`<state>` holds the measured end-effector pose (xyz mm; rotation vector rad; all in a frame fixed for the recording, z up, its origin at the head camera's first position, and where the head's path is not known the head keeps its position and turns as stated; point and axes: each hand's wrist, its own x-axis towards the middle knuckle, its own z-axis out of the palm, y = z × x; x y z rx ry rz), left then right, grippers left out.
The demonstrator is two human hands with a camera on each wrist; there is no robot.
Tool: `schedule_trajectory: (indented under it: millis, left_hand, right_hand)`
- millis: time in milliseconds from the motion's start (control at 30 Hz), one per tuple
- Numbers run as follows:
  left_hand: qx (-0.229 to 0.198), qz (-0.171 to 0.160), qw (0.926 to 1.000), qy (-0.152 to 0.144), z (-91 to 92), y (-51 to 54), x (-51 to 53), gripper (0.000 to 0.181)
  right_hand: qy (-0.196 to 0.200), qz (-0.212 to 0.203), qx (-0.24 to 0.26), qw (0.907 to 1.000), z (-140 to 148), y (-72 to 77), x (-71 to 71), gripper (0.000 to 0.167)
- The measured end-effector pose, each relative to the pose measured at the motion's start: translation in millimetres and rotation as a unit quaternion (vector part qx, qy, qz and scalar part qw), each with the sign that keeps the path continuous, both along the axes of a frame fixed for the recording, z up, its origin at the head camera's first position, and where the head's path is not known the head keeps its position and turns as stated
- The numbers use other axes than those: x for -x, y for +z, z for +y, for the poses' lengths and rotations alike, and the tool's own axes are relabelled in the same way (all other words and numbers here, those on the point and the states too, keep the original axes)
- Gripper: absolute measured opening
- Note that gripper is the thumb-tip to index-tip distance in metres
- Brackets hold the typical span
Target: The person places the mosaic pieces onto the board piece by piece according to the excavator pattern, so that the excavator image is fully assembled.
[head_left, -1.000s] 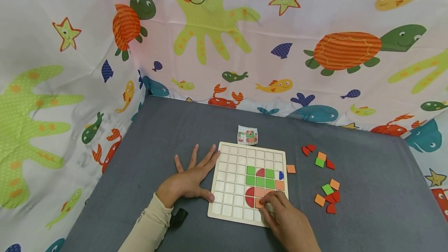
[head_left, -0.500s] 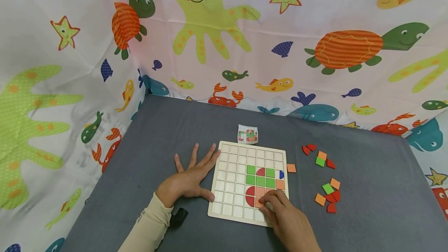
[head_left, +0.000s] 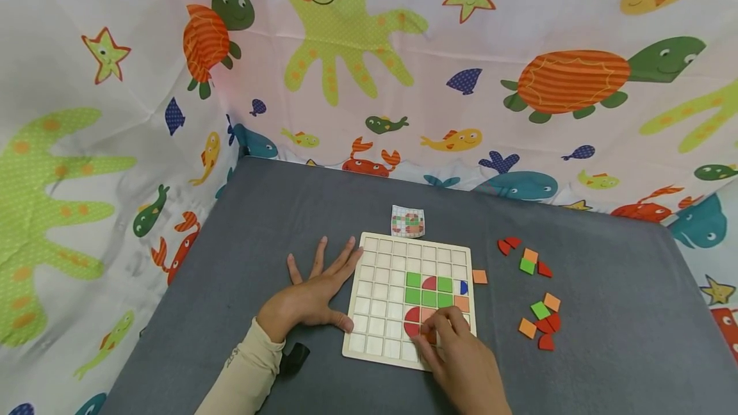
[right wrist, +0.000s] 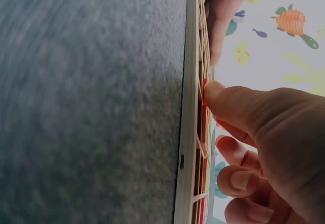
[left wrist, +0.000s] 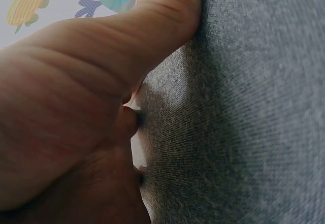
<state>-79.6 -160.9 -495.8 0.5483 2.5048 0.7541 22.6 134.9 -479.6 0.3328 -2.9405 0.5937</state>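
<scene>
While the right hand [head_left: 461, 357] bends over the board's near right part, its thumb and fingers are close together, the thumb tip at a red piece [right wrist: 204, 93] in the right wrist view; can't tell if they're clamped on anything. Black object [head_left: 295, 358] by the left wrist, unidentified. Left hand [head_left: 311, 296] on the bench [head_left: 300, 203], fingers spread apart, holding nothing, thumb and fingertips at the left edge of the board [head_left: 392, 358]. Board lies flat. Likely trouble: the right fingers catch neighbouring pieces and tip them out, being so close; a piece ends up askew unnoticed, since the hand hides those cells; the board swivels under an off-centre push if the left hand bears lightly. Loose pieces [head_left: 527, 328] to the right, some touching. Farther up the board, an orange tile [head_left: 461, 303] near the right edge, green tiles [head_left: 413, 280] in two rows, a blue half-round [head_left: 464, 287]. Spare tile [head_left: 480, 276] just beside the right edge; a sideways sweep could knock it. Far cluster [head_left: 527, 266] beyond, then the card [head_left: 407, 221] at the board's far edge, too small to read surely, so miscopying is possible. Sea-animal curtain [head_left: 380, 69] behind.
</scene>
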Motion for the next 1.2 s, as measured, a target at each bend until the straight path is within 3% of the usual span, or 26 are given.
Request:
schedule_trajectory:
  millis: [367,567,733,1000,1200]
  left_hand:
    - [0.006,-0.005,1.0000,-0.004,2.5,10.6,-0.7,0.139]
    - [0.018,-0.015,0.9997,-0.003,4.9,22.0,-3.6,0.137]
    - [0.013,-0.015,0.9998,-0.003,4.5,23.0,-4.0,0.137]
    - [-0.003,-0.008,1.0000,-0.004,2.3,9.3,-1.8,0.139]
    - [0.006,-0.008,0.9999,-0.003,2.2,7.1,-0.6,0.140]
  right_hand:
    - [-0.011,-0.004,0.011,0.9999,3.0,3.9,1.1,0.024]
    - [-0.057,0.001,0.016,0.9982,23.2,7.6,2.9,0.016]
    - [-0.115,-0.013,0.009,0.9932,44.2,10.5,4.4,0.020]
    - [-0.209,-0.077,-0.006,0.9748,76.6,13.0,5.8,0.038]
    - [-0.239,-0.086,-0.012,0.9670,94.9,9.7,5.7,0.041]
